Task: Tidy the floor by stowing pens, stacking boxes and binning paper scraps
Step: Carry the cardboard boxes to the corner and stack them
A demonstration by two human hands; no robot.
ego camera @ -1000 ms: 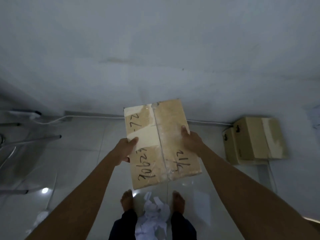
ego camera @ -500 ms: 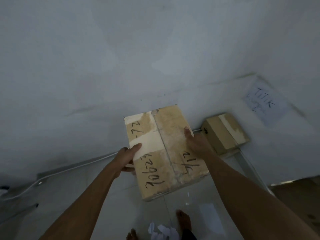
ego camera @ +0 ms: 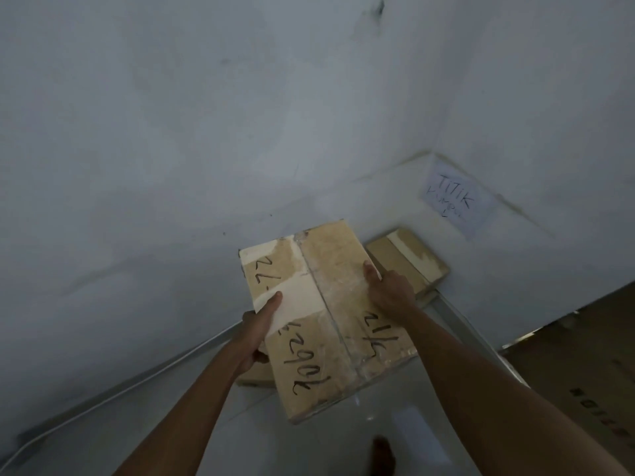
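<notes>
I hold a flat taped cardboard box with black handwriting in the air in front of me. My left hand grips its left edge, thumb on top. My right hand grips its right edge. Just beyond it, a smaller cardboard box sits on the floor in the corner by the wall, partly hidden by the held box. Under my left hand the edge of another cardboard piece shows on the floor.
A white wall fills the view ahead, and a paper sign with handwriting hangs on the right wall. A cable runs along the wall's base. My foot stands on the glossy tile floor. Brown cardboard lies at the right.
I have moved toward the corner with the box in both hands. The floor box now sits right behind the held box, and the paper scraps at my feet have left the view.
</notes>
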